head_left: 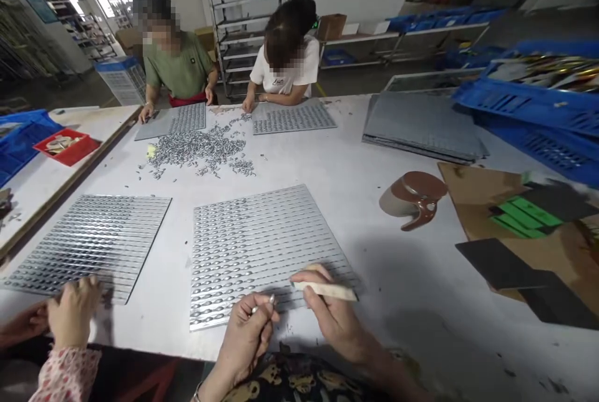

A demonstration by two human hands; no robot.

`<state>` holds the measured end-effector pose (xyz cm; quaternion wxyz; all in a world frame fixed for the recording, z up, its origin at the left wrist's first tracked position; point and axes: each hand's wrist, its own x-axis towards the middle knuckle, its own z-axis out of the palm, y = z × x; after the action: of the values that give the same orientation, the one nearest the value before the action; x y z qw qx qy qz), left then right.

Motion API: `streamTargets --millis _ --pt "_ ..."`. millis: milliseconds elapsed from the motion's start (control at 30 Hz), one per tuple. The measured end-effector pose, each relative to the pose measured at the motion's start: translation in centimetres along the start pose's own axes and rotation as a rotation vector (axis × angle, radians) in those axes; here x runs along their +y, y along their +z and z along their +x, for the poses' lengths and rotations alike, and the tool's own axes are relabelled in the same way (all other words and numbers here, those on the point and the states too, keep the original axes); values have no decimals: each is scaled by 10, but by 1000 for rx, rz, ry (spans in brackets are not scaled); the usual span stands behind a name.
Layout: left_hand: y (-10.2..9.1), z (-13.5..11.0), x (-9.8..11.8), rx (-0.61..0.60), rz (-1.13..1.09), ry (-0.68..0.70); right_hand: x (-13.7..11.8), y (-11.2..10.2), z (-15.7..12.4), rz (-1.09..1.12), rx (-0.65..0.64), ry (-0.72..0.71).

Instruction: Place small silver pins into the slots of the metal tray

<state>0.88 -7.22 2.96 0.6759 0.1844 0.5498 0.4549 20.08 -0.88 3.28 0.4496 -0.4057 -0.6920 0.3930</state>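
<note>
Piece (272, 299) held near part-filled board (281, 227)

The left hand (247, 333) pinches it at the board's near edge; the right hand (334, 321) grips a pale stick (330, 291). The step looks like handling single pieces; the next move seems to call for a fine, steady pinch.

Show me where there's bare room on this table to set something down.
Bare: between the nearest grooved panel and the brown mug; mostly bare: between the camera wearer's right hand and the dark sheets. Crowded: around the heap of metal pieces.
</note>
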Motion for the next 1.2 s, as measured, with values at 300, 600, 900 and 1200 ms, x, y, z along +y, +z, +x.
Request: streamTargets --millis 300,600,900,1200 --pt "6 0 3 -10 3 -16 -3 19 -6 -151 -33 -31" --pt "7 -2 5 -35 74 11 -4 25 -7 -188 -63 -109" --pt "10 -4 8 -19 107 31 -6 23 -7 -165 -177 -104" --pt "12 -4 5 -19 93 41 3 22 -14 -215 -148 -157"
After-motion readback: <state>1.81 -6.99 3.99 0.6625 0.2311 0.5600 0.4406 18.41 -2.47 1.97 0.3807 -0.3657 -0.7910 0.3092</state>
